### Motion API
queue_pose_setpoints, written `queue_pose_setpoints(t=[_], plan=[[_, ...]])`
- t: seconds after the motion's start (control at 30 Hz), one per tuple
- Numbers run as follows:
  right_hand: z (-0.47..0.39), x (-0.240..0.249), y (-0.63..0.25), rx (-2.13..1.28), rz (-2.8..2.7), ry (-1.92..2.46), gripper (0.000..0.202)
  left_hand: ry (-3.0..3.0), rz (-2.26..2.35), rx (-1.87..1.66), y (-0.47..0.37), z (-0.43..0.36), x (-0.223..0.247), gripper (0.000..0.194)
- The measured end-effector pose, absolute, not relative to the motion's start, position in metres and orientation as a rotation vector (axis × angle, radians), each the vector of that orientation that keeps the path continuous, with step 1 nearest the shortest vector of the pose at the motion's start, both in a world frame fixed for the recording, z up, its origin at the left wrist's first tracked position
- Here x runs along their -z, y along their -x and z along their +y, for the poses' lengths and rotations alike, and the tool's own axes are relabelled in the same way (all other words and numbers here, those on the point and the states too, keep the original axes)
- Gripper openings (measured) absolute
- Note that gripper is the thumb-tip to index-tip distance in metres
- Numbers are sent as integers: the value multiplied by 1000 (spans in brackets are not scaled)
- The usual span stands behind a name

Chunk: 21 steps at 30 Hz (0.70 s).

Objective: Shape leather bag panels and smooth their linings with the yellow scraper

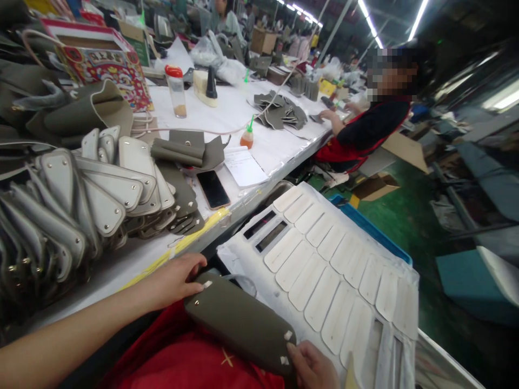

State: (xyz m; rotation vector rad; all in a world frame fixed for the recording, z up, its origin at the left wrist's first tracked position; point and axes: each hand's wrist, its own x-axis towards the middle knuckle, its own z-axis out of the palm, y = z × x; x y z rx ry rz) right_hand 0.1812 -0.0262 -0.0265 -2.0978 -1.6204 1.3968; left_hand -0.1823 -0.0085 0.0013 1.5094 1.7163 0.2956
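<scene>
The white table (279, 154) runs up and away to the right, carrying a heap of pale-sided panels (105, 208) cut off at the left edge. Beside it, nearer the person, a white-covered board (241, 248) bears rows of pale rounded pieces (322, 302). The olive panel (241, 319) is over the red garment (182, 354) on the lap, its long axis slanting from the left hand (184, 275) down to the right hand (314, 367). Its underside is hidden, and the bottom edge of view cuts off part of the right hand. The panel is smooth and matt, with rounded corners. The right hand's fingers are clamped on its lower end; the left thumb touches the upper corner, with the forefinger apart, and whether the other fingers grip is impossible to tell. Small whitish tabs (288, 335) and a tiny shiny rivet (197, 303) mark its ends.
</scene>
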Motion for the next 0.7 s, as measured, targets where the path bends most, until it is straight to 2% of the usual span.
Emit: queue_pose_setpoints(t=[0.1,0.4,0.6,0.7], plan=[[-28,28,-183,-1400,-1618,2095,44,-1525,1698,-293,184,-7,2,41],[-28,28,-187,-1428,-1636,2000,42,-1549,1520,-317,181,-12,-4,28],[-30,20,-186,-1424,-1682,1993,42,-1437,1328,-439,183,-17,9,43],[-32,16,-185,-1438,-1673,1988,41,-1362,1221,-496,182,-20,16,42]])
